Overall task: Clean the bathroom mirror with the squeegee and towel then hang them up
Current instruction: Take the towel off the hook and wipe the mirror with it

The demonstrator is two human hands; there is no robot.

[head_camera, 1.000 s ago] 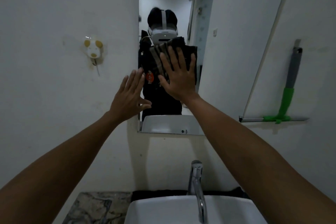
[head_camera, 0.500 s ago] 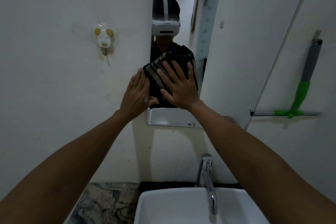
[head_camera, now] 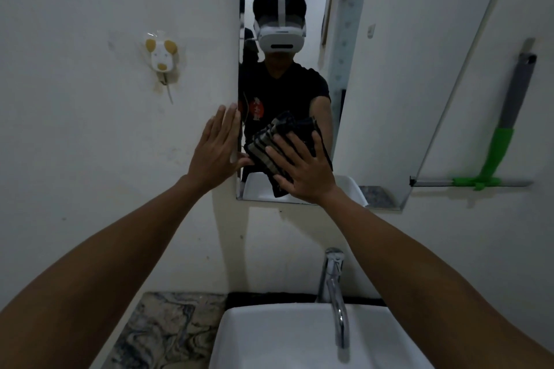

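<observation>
The mirror (head_camera: 389, 39) hangs on the white wall above the sink. My right hand (head_camera: 305, 171) presses a dark striped towel (head_camera: 269, 150) flat against the lower part of the glass, fingers spread over it. My left hand (head_camera: 217, 153) lies open and flat on the mirror's left edge, fingers together, thumb near the towel. The squeegee (head_camera: 506, 135), with a grey handle and green neck, hangs on the wall to the right of the mirror, blade at the bottom.
A white sink (head_camera: 299, 338) with a chrome tap (head_camera: 334, 287) sits below the mirror. A marbled counter (head_camera: 168, 329) lies left of it. A small animal-shaped wall hook (head_camera: 162, 58) is fixed left of the mirror.
My right hand has wiped the towel downward, from the upper-middle of the mirror to its lower part. My left hand stays at the mirror's left edge.
</observation>
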